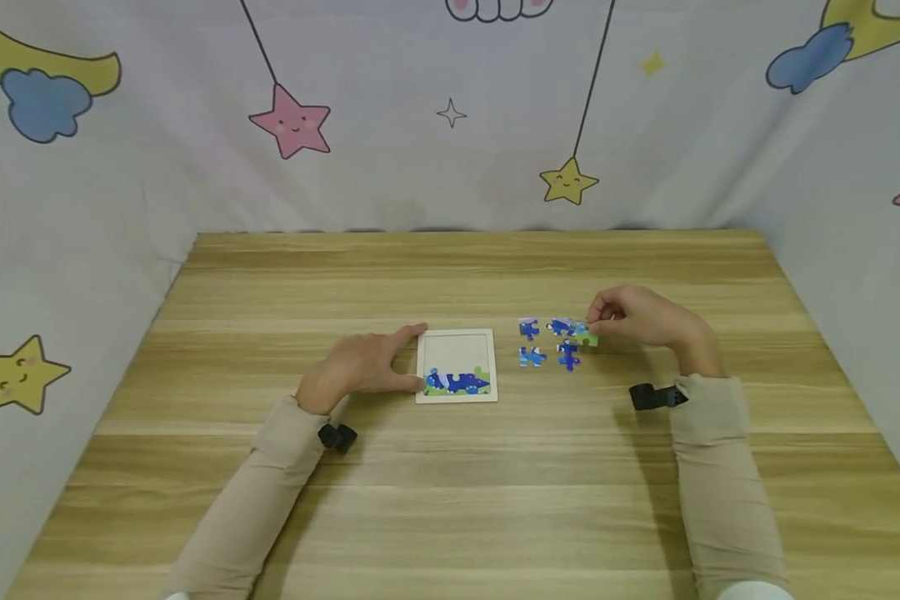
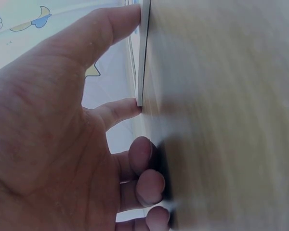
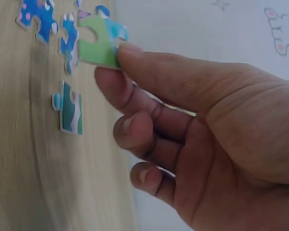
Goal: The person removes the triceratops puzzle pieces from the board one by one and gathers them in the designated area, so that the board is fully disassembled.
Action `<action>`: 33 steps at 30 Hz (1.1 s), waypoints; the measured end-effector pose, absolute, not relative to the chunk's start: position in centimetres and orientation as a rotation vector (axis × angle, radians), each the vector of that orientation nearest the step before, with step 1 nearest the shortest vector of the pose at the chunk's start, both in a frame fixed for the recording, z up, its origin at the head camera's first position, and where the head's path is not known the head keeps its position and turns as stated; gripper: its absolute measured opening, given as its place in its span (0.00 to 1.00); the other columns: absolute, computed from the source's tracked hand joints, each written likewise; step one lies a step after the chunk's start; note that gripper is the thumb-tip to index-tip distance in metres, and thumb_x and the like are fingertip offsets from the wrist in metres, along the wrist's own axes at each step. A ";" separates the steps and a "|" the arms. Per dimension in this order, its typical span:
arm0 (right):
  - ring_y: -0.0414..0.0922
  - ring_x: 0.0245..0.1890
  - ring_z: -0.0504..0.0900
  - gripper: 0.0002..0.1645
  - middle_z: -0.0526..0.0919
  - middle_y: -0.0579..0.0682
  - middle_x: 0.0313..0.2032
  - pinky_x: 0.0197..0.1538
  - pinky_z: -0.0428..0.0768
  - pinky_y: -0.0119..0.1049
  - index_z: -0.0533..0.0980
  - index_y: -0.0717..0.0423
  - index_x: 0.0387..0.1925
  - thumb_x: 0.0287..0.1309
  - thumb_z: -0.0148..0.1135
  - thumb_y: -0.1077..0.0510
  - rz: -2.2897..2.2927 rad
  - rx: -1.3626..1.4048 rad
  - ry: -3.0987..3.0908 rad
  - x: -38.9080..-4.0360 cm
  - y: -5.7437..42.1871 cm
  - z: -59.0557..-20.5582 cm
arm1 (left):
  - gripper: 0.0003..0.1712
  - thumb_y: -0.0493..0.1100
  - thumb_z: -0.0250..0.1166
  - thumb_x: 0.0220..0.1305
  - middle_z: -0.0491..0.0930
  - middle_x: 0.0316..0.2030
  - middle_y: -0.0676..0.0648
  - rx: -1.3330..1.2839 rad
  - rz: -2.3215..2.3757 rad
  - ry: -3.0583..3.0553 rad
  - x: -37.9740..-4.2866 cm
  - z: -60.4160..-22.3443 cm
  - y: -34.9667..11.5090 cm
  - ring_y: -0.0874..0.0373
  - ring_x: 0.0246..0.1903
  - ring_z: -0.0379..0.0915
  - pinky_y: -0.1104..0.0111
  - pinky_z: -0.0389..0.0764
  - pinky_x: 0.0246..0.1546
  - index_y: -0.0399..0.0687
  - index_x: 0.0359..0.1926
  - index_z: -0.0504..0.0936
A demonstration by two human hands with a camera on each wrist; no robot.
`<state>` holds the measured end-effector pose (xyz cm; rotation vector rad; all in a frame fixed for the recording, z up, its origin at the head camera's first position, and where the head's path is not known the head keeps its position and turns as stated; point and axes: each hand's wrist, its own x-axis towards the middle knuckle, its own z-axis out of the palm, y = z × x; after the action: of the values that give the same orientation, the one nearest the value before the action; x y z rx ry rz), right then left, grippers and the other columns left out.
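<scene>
My left hand (image 1: pixel 363 362) rests at the left side of a white square puzzle frame (image 1: pixel 494 367), its index fingertip at the far corner and its thumb against the near part of that side. Inside the frame, joined blue and green jigsaw pieces (image 1: pixel 457 382) fill the near strip; bare tray shows beyond them. My right hand (image 1: pixel 637 317) pinches a green and light-blue jigsaw piece (image 3: pixel 100 41) between thumb and index finger, its other fingers curled. Close by, several loose pieces lie on the table, among them a dark-blue piece (image 1: pixel 567 355) and a dark-green piece (image 3: pixel 72 109).
The wooden table (image 1: pixel 450 500) ends at a white curtain (image 1: pixel 420 183) printed with stars, moons and clouds. Each wrist wears a black camera strap, the right one (image 1: pixel 656 396) standing out toward the middle. Another loose piece (image 1: pixel 528 328) lies between the frame and the right hand.
</scene>
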<state>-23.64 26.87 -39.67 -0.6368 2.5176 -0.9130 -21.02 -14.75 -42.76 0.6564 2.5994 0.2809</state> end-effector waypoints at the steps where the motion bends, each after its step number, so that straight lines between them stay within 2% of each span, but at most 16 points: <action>1: 0.45 0.34 0.76 0.04 0.82 0.50 0.33 0.37 0.75 0.35 0.79 0.62 0.37 0.67 0.63 0.63 -0.903 -0.625 2.508 -23.6 27.1 -39.6 | 0.55 0.73 0.63 0.58 0.82 0.50 0.39 0.657 0.282 2.603 -21.0 -42.8 -14.8 0.53 0.32 0.74 0.64 0.72 0.27 0.59 0.79 0.53; 6: 0.45 0.31 0.73 0.04 0.80 0.51 0.31 0.35 0.74 0.35 0.78 0.61 0.35 0.67 0.63 0.63 -0.859 -0.537 2.434 -23.4 27.8 -39.7 | 0.55 0.73 0.64 0.58 0.83 0.41 0.42 0.652 0.297 2.593 -21.0 -42.7 -14.7 0.53 0.31 0.73 0.63 0.72 0.27 0.60 0.79 0.53; 8: 0.45 0.30 0.72 0.04 0.79 0.52 0.30 0.35 0.73 0.34 0.77 0.61 0.34 0.67 0.62 0.64 -0.852 -0.509 2.405 -23.5 27.9 -39.9 | 0.55 0.73 0.63 0.58 0.82 0.40 0.42 0.652 0.298 2.592 -21.0 -42.7 -14.7 0.53 0.30 0.73 0.63 0.71 0.26 0.60 0.79 0.53; 13: 0.44 0.28 0.70 0.05 0.78 0.51 0.29 0.33 0.70 0.35 0.77 0.62 0.34 0.67 0.62 0.63 -0.837 -0.470 2.350 -23.5 27.9 -40.1 | 0.55 0.73 0.63 0.58 0.83 0.44 0.41 0.662 0.294 2.603 -21.1 -42.8 -14.8 0.53 0.30 0.73 0.63 0.71 0.26 0.60 0.79 0.53; 20: 0.44 0.29 0.71 0.05 0.77 0.49 0.29 0.34 0.70 0.36 0.77 0.62 0.34 0.66 0.62 0.64 -0.831 -0.479 2.343 -23.4 28.0 -40.3 | 0.55 0.72 0.63 0.58 0.82 0.39 0.43 0.663 0.296 2.597 -21.1 -42.9 -14.8 0.53 0.30 0.72 0.63 0.71 0.26 0.59 0.79 0.53; 26: 0.45 0.32 0.72 0.04 0.78 0.49 0.31 0.36 0.71 0.37 0.76 0.61 0.34 0.66 0.62 0.65 -0.818 -0.483 2.374 -23.4 27.8 -40.2 | 0.55 0.73 0.62 0.58 0.77 0.28 0.46 0.648 0.272 2.587 -21.1 -42.9 -14.8 0.54 0.27 0.69 0.64 0.68 0.24 0.61 0.80 0.51; 33: 0.45 0.33 0.72 0.03 0.78 0.50 0.31 0.36 0.72 0.36 0.76 0.61 0.35 0.65 0.63 0.65 -0.824 -0.574 2.438 -23.5 26.6 -40.1 | 0.55 0.73 0.63 0.58 0.77 0.29 0.47 0.656 0.286 2.597 -21.0 -42.9 -14.9 0.54 0.27 0.69 0.64 0.68 0.24 0.60 0.79 0.52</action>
<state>-23.53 26.62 -40.13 -0.5737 2.4382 -0.8236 -21.04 -14.89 -42.93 0.6564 2.5970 0.2865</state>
